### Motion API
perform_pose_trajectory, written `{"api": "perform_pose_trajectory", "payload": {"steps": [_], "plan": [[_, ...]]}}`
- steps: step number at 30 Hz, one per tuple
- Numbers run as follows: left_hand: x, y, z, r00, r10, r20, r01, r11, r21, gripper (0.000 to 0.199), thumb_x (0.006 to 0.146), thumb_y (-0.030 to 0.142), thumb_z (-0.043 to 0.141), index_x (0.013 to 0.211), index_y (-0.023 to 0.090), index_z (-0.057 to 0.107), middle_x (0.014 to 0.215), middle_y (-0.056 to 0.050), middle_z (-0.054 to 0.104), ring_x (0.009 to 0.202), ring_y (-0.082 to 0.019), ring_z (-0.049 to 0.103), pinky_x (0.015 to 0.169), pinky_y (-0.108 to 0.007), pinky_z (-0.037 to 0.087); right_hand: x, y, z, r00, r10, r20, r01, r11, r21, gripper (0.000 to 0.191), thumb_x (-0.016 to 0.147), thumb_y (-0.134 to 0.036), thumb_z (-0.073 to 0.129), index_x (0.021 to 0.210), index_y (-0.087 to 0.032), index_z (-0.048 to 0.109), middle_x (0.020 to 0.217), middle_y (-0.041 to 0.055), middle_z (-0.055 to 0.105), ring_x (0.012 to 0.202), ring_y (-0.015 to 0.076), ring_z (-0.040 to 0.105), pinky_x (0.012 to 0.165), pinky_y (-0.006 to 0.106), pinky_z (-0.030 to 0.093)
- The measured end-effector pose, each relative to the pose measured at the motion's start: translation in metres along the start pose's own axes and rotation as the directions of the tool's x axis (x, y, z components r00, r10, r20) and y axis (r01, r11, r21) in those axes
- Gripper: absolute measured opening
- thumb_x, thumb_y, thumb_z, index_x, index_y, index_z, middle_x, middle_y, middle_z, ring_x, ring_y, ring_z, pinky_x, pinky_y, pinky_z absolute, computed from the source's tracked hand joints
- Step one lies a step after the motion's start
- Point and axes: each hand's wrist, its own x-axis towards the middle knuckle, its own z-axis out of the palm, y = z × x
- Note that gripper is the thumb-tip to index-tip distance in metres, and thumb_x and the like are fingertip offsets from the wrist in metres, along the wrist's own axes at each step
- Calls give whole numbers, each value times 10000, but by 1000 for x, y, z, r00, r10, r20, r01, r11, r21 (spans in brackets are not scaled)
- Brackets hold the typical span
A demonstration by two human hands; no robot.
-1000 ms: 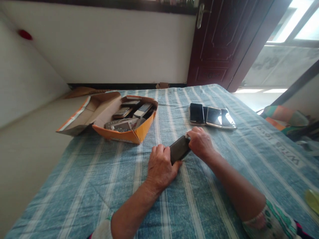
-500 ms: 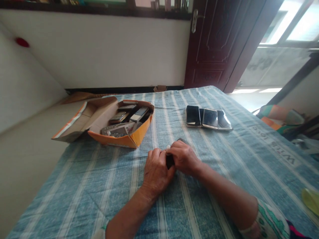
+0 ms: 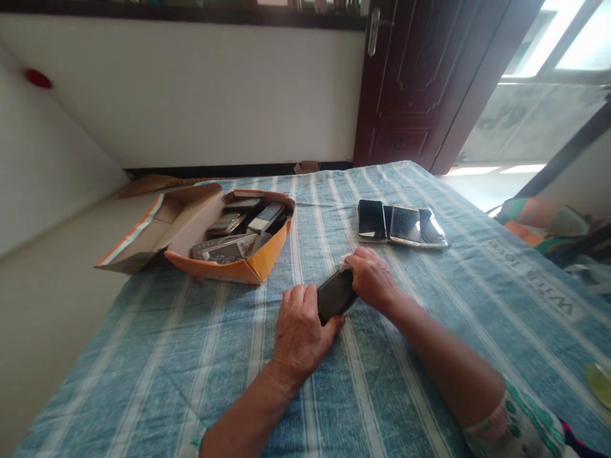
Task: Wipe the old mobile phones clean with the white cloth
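Observation:
A dark phone [image 3: 336, 296] is tilted over the striped cloth in the middle of the view. Around its left end are the fingers and thumb of my left hand [image 3: 301, 329]. My right hand [image 3: 375, 277] is closed at the phone's upper right end, pinching a small white wipe [image 3: 345, 261] against it. Beyond my right hand lie several phones side by side, a black one [image 3: 372, 220] at their left and a light-framed one [image 3: 405, 225] beside it.
An open orange box [image 3: 274, 255] holding several phones stands at the left, its lid flap [image 3: 143, 238] folded out. Striped blue cloth [image 3: 229, 356] covers the surface. A brown door [image 3: 405, 83] is behind, and something yellow [image 3: 599, 383] lies at the right edge.
My right hand has moved up and to the right along the phone, uncovering more of its dark face. My left hand stays around the phone's left end.

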Motion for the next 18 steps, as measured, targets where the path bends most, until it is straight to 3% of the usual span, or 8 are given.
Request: {"api": "perform_pose_trajectory", "payload": {"steps": [3, 7, 14, 16, 18], "plan": [[0, -1, 3, 999, 3, -36, -3, 1000, 3, 468, 669, 395, 778, 1009, 166, 554, 886, -75, 577, 848, -273, 533, 769, -411, 490, -2, -13, -1, 988, -116, 97, 124, 989, -81, 206, 780, -19, 511, 771, -164, 656, 877, 95, 611, 858, 216, 504, 705, 301, 385], [0, -2, 6, 998, -5, -60, 4, 1000, -17, 529, 666, 386, 771, 1083, 163, 532, 896, -77, 583, 857, -280, 545, 776, -420, 498, -2, -20, -1, 976, -182, 117, 190, 980, -64, 189, 790, -20, 524, 779, -155, 656, 863, 95, 608, 846, 211, 488, 700, 299, 379], [-1, -9, 8, 995, 55, -89, -63, 994, -88, 507, 760, 298, 647, 1197, 133, 448, 943, -105, 611, 882, -279, 582, 810, -437, 516, -10, -42, 10, 897, -437, 63, 420, 889, 183, 146, 848, -96, 554, 759, -153, 654, 766, 48, 594, 734, 175, 469, 690, 281, 384], [-1, -11, 8, 995, 49, -87, -57, 994, -88, 596, 768, 339, 651, 1256, 104, 403, 959, -122, 618, 884, -287, 586, 797, -446, 524, -10, -40, 12, 904, -426, 19, 408, 877, 254, 148, 844, -88, 547, 773, -157, 658, 773, 37, 594, 746, 167, 488, 710, 271, 397], [-2, -11, 8, 997, 8, -80, -15, 997, -80, 714, 731, 420, 702, 1278, 89, 383, 989, -138, 619, 899, -303, 585, 784, -459, 530, -6, -31, 13, 945, -323, -42, 322, 904, 282, 189, 855, -68, 507, 828, -157, 672, 811, 42, 600, 793, 167, 512, 729, 265, 402]]}}
